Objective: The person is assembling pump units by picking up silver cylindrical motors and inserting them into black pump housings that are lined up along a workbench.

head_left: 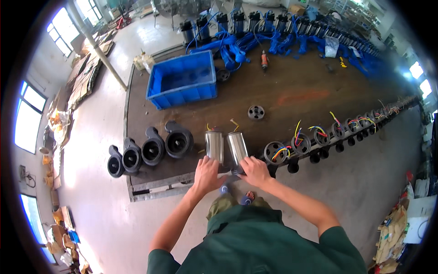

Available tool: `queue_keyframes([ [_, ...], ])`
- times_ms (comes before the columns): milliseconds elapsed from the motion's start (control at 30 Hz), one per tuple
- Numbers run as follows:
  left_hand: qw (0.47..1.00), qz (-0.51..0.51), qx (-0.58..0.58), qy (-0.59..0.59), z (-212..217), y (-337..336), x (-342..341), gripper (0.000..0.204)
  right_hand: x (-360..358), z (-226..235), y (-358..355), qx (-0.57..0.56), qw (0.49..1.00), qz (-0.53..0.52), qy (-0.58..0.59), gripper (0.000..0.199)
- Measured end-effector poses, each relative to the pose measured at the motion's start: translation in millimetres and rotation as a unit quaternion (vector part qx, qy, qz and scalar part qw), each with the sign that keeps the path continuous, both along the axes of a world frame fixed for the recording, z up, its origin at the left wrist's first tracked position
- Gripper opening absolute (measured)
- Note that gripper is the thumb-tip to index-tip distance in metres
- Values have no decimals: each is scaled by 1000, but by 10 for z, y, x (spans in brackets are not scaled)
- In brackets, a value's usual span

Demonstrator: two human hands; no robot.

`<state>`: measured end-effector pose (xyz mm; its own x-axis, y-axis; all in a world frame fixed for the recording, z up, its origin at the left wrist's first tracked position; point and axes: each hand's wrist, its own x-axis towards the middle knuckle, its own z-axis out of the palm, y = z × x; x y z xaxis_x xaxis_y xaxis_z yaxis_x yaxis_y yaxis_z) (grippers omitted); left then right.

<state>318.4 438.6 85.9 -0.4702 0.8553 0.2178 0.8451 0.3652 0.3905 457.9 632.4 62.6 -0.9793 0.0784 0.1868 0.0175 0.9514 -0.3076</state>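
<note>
Two shiny steel motor cylinders, the left one (pixel 214 147) and the right one (pixel 237 146), lie side by side at the near edge of the workbench, with short coloured wires at their far ends. My left hand (pixel 209 174) is closed over the near end of the left cylinder, its thumb pointing inward. At the near end of the right cylinder, my right hand (pixel 255 171) has its fingers curled round the dark end part. Palms and fingers partly hide both near ends.
Several black pump casings (pixel 179 142) stand to the left. A row of round black motor ends with coloured wires (pixel 275 152) runs along the right edge. Beyond are a blue bin (pixel 182 97), a black wheel-like disc (pixel 256 112), an orange power screwdriver (pixel 264 61) and several pumps (pixel 239 23) with blue cables.
</note>
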Motion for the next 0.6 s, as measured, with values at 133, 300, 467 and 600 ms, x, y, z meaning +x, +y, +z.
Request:
queue_keyframes([
  [133, 997, 43, 26, 52, -238, 363, -407, 41, -549, -43, 42, -5, 999, -29, -45, 37],
  [300, 993, 109, 28, 29, -93, 438, -686, 43, -907, 507, 305, -33, 994, -100, -17, 30],
  [467, 962, 211, -103, -139, 292, 947, -1385, 34, -1797, 699, 666, -93, 981, -58, -158, 31],
  [600, 932, 261, -140, -209, 108, 1244, -1931, 37, -2510, 191, 1041, -127, 964, -95, -212, 34],
])
